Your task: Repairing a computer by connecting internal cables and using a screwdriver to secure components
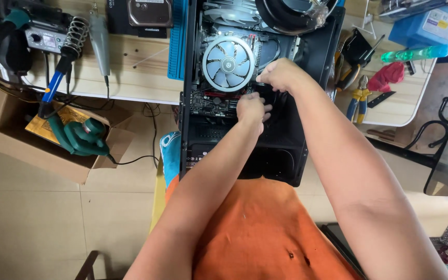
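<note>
The fingers of the left hand are curled inward and pressed down on the motherboard, at its lower right edge; what they pinch, if anything, is hidden under the knuckles. The right hand sits just above and to the right, its fingers bent and closed over something dark inside the case, beside the fan; I cannot tell what it grips. The two hands are near each other, almost touching.

The motherboard lies flat inside the open black computer case, which rests half on the wooden workbench and half over the person's lap. The board is dark, with red strips and small components, and carries a round cooler fan with pale blue blades in a white ring, just left of the right hand. A second, larger fan shows at the case's far end.

On the bench to the left stand a soldering iron in a coil holder and a hard drive. To the right lie yellow-and-blue pliers and a red cloth. A cardboard box on the floor holds a green blower.
</note>
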